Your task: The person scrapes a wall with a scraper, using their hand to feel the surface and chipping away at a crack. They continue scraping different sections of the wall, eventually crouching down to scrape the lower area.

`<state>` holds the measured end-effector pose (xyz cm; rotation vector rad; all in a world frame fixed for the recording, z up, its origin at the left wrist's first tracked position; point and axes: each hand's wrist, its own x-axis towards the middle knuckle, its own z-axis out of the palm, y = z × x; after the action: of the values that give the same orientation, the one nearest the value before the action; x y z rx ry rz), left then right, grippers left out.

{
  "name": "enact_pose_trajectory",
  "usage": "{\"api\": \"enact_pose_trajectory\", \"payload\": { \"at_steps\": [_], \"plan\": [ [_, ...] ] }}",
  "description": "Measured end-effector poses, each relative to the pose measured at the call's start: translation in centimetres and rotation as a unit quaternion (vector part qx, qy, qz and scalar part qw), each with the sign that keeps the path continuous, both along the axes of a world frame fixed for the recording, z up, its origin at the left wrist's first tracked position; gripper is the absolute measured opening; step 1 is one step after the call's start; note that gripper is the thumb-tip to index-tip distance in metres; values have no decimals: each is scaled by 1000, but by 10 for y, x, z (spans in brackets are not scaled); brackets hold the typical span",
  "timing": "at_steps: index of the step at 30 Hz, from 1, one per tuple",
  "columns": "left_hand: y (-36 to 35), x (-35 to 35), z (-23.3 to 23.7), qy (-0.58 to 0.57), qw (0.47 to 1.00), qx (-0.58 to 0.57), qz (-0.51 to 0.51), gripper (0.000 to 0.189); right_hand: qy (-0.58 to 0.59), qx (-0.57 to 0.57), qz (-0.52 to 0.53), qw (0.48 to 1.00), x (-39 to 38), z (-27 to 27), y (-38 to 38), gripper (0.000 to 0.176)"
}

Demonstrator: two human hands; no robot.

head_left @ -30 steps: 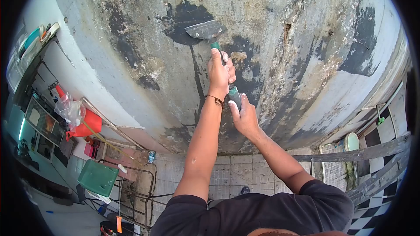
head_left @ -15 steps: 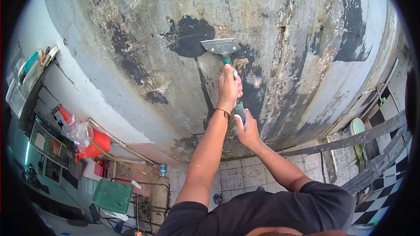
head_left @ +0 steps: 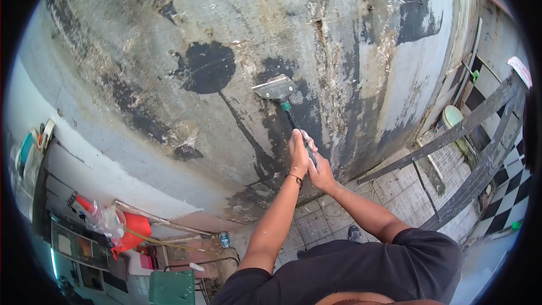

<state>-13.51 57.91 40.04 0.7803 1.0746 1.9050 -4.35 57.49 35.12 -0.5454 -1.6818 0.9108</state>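
A long-handled wall scraper with a wide metal blade and a green and black handle rests against or very near the stained wall. Its blade is tilted, at the dark patch right of a rounded black patch. My left hand is closed around the lower handle, with pale dust on its fingers. Just below and to the right, my right hand wraps the handle's end, close against the left. The palms and part of the grip are hidden.
Grey wooden beams slant across the right, near a pale bucket. At left are a red container, a green chair and a shelf with kitchen things. The tiled floor lies below the wall.
My left hand has slid down the handle, from near the blade to beside my right hand. The blade has moved off the rounded black patch's edge, and the view has shifted.
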Motion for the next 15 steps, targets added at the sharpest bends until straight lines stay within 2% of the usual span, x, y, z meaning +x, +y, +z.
{"api": "enact_pose_trajectory", "payload": {
  "at_steps": [1, 3, 4, 5, 7, 9, 11, 13, 15],
  "plan": [
    [4, 0, 14, 5, 1000, -5, -11, 47, 5, -5, -11, 1000, -2, 10, 10, 28],
    [10, -2, 53, 11, 998, 39, -52, 48, -85, -82, 47, 992, 0, 36, 22, 32],
    [13, -4, 48, -2, 998, 38, -53, 49, -114, -146, 72, 980, 6, 48, 21, 33],
    [9, 1, 26, -4, 998, 30, -56, 49, -115, -154, 70, 979, 11, 26, 15, 33],
    [-7, 15, -32, -40, 998, -13, -36, 51, -78, -89, 63, 991, 20, -36, 3, 33],
    [-24, 26, -81, -35, 996, -77, -24, 53, -72, -101, 36, 992, 34, -70, -29, 34],
    [-20, 35, -71, -55, 993, -104, -1, 53, -68, -104, 13, 992, 40, -70, -20, 35],
    [-19, 41, -70, -76, 992, -98, 3, 53, -132, -172, 72, 974, 50, -73, -13, 40],
    [0, 40, -91, -97, 992, -76, 2, 52, -137, -141, 65, 978, 54, -77, 5, 39]
  ]
}}
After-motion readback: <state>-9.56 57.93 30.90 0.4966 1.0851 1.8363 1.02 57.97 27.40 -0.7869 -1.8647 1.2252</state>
